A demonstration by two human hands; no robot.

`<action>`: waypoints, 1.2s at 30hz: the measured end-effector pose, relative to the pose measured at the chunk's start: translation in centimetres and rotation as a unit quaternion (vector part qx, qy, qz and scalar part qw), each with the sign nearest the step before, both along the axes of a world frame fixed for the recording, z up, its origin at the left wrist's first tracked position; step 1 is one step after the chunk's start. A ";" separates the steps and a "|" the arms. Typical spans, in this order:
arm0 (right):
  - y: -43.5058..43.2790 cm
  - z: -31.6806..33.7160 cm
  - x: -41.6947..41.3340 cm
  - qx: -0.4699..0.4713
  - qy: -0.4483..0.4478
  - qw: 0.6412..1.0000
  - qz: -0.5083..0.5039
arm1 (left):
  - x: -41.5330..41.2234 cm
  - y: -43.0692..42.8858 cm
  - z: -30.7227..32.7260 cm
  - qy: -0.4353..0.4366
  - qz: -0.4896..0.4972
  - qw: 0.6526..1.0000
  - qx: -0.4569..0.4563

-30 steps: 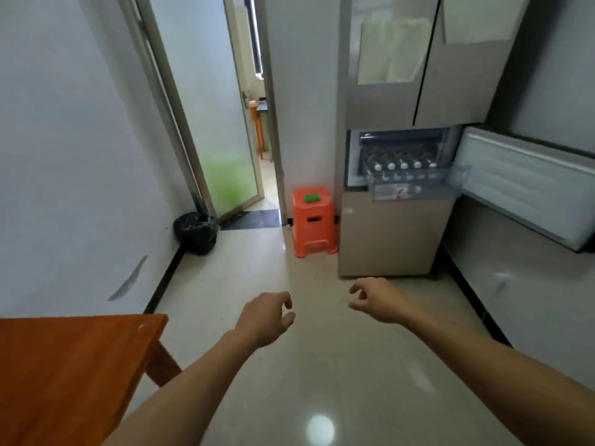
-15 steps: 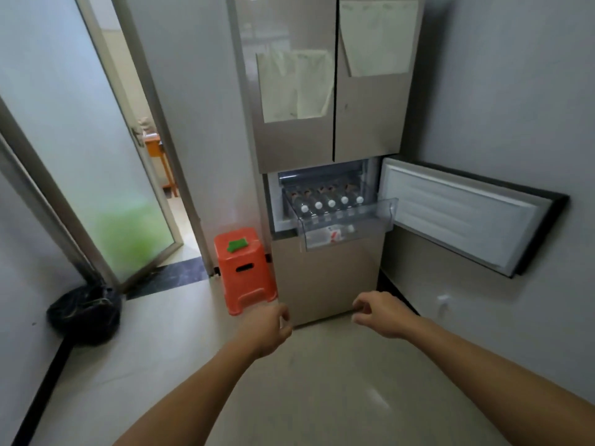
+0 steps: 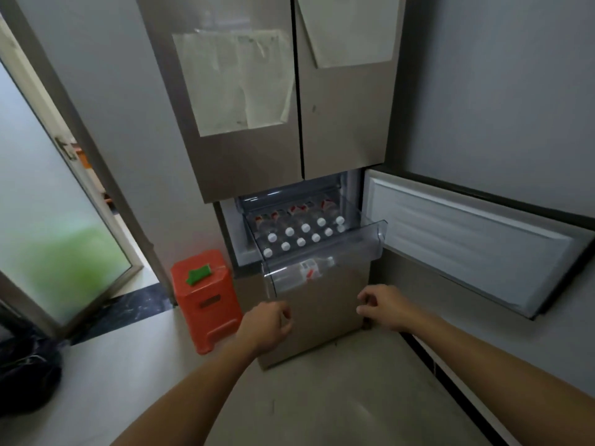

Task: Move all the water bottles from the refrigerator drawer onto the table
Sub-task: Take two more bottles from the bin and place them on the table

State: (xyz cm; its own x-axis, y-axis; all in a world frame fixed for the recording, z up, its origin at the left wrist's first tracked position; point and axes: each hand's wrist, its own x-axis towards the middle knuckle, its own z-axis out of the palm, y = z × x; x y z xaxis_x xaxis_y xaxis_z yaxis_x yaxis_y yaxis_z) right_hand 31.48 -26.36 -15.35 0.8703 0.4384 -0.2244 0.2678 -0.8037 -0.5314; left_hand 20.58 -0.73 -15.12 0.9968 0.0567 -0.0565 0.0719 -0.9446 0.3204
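just reached the clear plastic fridge drawer (image 3: 375,243) of white-capped water bottles (image 3: 305,227), left grip (image 3: 267,323) and right grip (image 3: 383,309) loosely curled, empty, so grabbing's next

Clear refrigerator drawer (image 3: 370,243); white-capped water bottles (image 3: 301,242) inside

the drawer (image 3: 376,240) stands pulled out and open on top, with free room above the upright bottles (image 3: 305,227). the closed upper doors (image 3: 257,156) overhang its back rows. the swung-open door (image 3: 467,246) walls off the right side; an orange stool (image 3: 206,304) stands low on the left.
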 end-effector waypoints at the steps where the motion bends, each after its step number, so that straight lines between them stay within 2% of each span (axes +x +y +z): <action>1: 0.4 -0.1 2.4 0.008 0.000 1.000 0.001 | 2.0 0.2 -0.2 -0.001 0.008 1.000 -0.005; 7: 3.4 0.6 15.0 0.043 -0.009 0.999 0.021 | 12.4 1.6 -1.0 0.017 0.043 0.999 -0.006; 11: 5.8 0.0 20.5 0.058 -0.010 0.998 0.025 | 16.3 2.7 -2.2 0.019 0.062 0.998 -0.009; 15: 9.1 -1.2 25.4 0.044 -0.003 0.998 0.037 | 19.9 5.0 -3.3 -0.025 0.063 0.998 0.017; 19: 12.4 -2.7 29.4 -0.020 -0.017 0.998 0.051 | 23.1 7.0 -5.2 -0.039 0.054 0.997 0.045; 23: 15.2 -4.8 32.4 -0.115 0.022 0.988 0.104 | 26.1 7.6 -7.6 -0.027 0.072 0.997 -0.006; 28: 17.6 -8.1 35.3 -0.174 0.132 0.965 0.147 | 27.6 7.4 -9.0 0.003 0.120 0.992 -0.041; 32: 19.2 -10.4 36.7 -0.238 0.206 0.913 0.259 | 28.1 7.5 -9.4 0.005 0.166 0.985 -0.044; 36: 19.8 -12.5 37.7 -0.304 0.221 0.873 0.310 | 28.0 6.9 -9.5 -0.006 0.218 0.976 -0.026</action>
State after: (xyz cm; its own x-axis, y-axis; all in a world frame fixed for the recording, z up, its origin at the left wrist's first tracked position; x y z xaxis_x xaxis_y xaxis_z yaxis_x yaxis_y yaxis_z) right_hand 69.18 -6.54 -27.80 0.2767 0.4775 -0.8339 0.6280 -0.7467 -0.2191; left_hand 48.58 6.14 -24.59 0.8793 0.4726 -0.0589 0.4588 -0.8074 0.3711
